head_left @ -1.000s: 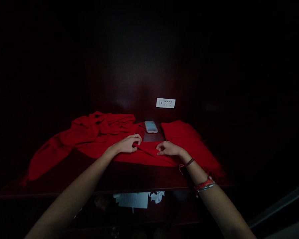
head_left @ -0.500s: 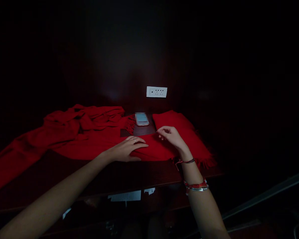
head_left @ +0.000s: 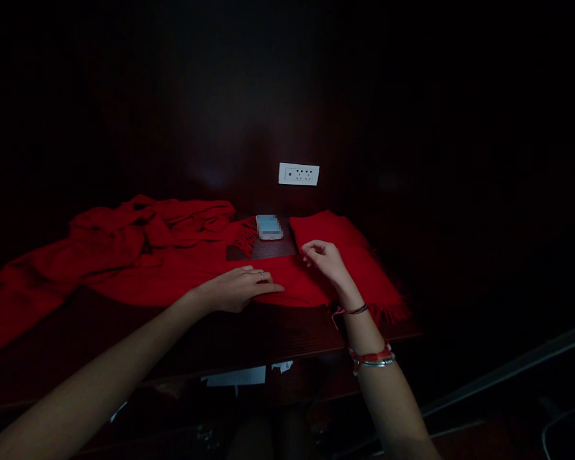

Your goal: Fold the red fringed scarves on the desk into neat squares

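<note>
A red fringed scarf (head_left: 191, 255) lies across the dark wooden table, crumpled on the left and folded flatter on the right. Over its flat middle strip rests my left hand (head_left: 237, 289), with the index finger stretched out, the other fingers bent and the thumb hidden. A ring sits on one of its fingers. My right hand (head_left: 324, 260) is closed in a pinch at the inner edge of the folded right part; its fingertips partly hide the cloth there. A phone (head_left: 269, 227), its screen blurred, lies just behind the strip, between the two parts of the scarf.
A white wall socket (head_left: 299, 174) sits on the dark panel behind the table (head_left: 287, 335). White papers (head_left: 236, 377) show below the table's front edge. A pale slanting bar (head_left: 508, 370) crosses the dim lower right.
My left hand has turned and drawn its spread fingers together, leaving the index finger out. My right hand keeps its pinch in nearly the same spot. The whole view has shifted slightly.
</note>
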`<action>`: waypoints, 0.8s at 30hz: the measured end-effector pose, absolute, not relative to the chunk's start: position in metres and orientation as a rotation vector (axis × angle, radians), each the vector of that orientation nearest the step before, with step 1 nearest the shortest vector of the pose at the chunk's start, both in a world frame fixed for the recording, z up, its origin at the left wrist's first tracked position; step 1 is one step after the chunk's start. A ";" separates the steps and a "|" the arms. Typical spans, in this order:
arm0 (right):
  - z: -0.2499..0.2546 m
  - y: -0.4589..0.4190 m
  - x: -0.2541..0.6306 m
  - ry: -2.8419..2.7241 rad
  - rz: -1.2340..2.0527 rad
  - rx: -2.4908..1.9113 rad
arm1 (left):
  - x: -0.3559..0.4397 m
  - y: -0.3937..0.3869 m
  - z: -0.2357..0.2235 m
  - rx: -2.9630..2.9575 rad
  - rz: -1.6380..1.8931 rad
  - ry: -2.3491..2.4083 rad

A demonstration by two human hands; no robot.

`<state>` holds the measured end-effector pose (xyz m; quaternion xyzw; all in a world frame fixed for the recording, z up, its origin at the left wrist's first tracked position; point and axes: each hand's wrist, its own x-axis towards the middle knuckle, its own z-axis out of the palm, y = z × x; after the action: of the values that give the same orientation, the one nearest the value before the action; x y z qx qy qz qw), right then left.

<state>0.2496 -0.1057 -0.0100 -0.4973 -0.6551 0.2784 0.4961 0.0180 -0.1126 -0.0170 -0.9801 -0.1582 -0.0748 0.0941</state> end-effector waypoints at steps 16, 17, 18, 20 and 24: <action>-0.009 -0.175 0.250 -2.190 0.219 -1.300 | 0.025 -0.103 -0.030 -2.824 -0.552 -0.473; -0.014 -0.185 0.249 -2.212 0.113 -1.333 | 0.024 -0.102 -0.032 -2.828 -0.545 -0.470; -0.019 -0.193 0.248 -2.221 0.000 -1.377 | 0.024 -0.100 -0.033 -2.838 -0.542 -0.468; -0.031 -0.201 0.246 -2.211 -0.206 -1.455 | 0.023 -0.097 -0.036 -2.868 -0.557 -0.472; -0.046 -0.195 0.248 -2.166 -0.355 -1.478 | 0.022 -0.093 -0.039 -2.893 -0.620 -0.514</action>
<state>0.2477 -0.1950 -0.0463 -0.5415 -0.7936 -0.1299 0.2451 0.0217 -0.0932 -0.0393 -0.9611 -0.1706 -0.2061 0.0690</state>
